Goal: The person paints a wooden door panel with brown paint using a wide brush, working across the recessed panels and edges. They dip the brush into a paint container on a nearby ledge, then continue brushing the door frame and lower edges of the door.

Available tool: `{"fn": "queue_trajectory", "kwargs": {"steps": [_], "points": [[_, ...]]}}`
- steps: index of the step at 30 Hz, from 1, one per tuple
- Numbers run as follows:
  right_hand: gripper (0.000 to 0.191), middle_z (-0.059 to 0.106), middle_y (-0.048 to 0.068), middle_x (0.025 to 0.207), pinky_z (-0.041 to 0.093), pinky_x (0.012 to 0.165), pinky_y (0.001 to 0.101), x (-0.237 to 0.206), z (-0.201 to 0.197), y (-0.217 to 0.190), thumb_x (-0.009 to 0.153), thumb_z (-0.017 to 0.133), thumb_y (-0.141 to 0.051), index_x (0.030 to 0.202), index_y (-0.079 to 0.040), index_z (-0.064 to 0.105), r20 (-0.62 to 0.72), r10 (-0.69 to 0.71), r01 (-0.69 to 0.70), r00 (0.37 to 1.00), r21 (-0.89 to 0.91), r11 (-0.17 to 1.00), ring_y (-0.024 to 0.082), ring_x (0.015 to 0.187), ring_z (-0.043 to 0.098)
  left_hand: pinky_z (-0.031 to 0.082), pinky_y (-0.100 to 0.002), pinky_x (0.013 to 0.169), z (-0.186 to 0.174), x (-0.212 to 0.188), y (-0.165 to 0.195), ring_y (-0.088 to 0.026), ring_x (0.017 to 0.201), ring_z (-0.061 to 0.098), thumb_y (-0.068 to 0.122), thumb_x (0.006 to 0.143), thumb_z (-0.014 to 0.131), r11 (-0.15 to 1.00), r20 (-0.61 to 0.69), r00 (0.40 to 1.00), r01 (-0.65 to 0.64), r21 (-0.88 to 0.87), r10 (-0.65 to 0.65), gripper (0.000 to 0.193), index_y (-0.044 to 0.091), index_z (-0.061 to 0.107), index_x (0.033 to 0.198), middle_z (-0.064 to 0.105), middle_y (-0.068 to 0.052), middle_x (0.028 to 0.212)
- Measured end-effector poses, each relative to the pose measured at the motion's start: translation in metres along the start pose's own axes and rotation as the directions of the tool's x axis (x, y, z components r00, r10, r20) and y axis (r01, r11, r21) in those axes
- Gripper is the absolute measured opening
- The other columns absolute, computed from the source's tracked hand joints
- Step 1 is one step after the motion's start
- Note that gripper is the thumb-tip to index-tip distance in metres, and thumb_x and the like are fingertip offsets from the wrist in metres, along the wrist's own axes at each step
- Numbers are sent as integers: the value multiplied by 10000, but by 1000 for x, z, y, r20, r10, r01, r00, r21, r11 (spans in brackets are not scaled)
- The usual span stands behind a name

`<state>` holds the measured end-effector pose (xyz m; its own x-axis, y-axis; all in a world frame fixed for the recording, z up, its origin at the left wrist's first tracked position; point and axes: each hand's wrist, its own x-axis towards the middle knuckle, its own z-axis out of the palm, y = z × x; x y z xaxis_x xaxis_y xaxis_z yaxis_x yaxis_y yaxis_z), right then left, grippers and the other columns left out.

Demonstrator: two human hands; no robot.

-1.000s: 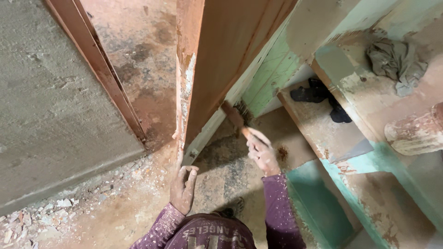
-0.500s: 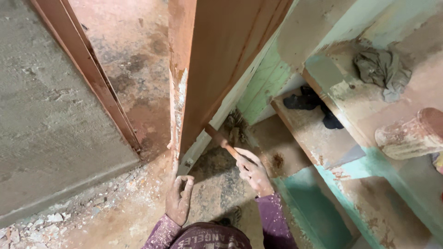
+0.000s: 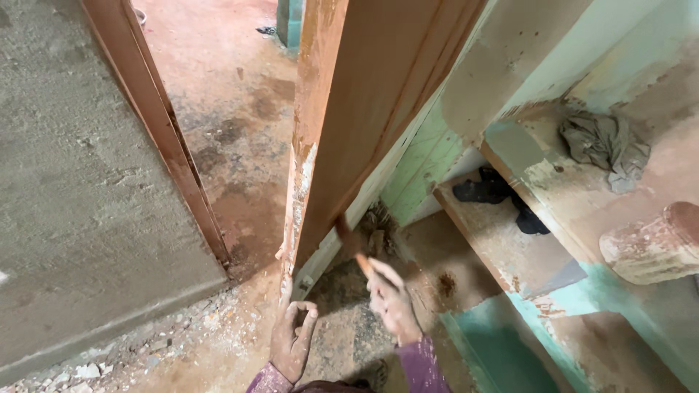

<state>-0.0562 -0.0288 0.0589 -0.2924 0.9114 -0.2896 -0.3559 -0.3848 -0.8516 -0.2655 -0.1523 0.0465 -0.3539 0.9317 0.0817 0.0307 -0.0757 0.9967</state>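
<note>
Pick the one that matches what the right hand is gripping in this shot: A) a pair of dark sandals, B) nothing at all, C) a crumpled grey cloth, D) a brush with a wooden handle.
D: the right hand is closed around the wooden handle of a brush whose bristles sit near the foot of the brown door.

Wooden door (image 3: 378, 109), brown matt paint, its edge chipped to pale bare wood low down. Door frame (image 3: 156, 138): same brown paint. Wall (image 3: 65, 189): rough grey cement render. Floor (image 3: 240, 109): dusty reddish concrete, stained. Steps (image 3: 510, 240): worn turquoise paint over cement. Rag (image 3: 604, 142): crumpled grey cloth. Both hands (image 3: 291, 342) dust-coated.
</note>
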Motion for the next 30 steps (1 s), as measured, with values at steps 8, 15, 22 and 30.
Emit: {"fn": "queue_trajectory", "kwargs": {"steps": [8,15,22,30], "points": [[459,560,-24,847,391,432,165,-34,-30,25,1040,658,-126,1470,-3,554,339,207,-158,918,-168,973,16,551,439,527,-291,683,-8,-2,7,-165,744,638,171,937,620,999,15,999,-50,17,49,313,-1,609,1198,669,-90,882],[493,588,5,828,361,389,178,14,-18,-44,944,661,-180,1417,-74,572,23,-22,24,999,-95,995,25,491,413,526,-338,773,-13,0,11,-227,807,676,217,968,615,988,-8,992,-128,81,129,204,22,675,975,679,-111,843],[449,542,-3,757,283,400,196,31,14,-53,954,671,-131,1380,-15,595,-83,-93,97,992,51,994,27,463,377,522,-348,785,-19,3,10,-237,837,668,248,929,662,982,59,992,-119,147,112,226,31,671,989,660,-123,927],[468,575,5,793,332,428,179,-42,11,10,947,630,-66,1411,-38,570,2,50,-50,999,30,998,29,507,435,501,-324,875,-20,-11,-6,-211,954,647,224,966,652,982,144,978,-166,91,152,216,22,644,1041,663,-115,981]]}}
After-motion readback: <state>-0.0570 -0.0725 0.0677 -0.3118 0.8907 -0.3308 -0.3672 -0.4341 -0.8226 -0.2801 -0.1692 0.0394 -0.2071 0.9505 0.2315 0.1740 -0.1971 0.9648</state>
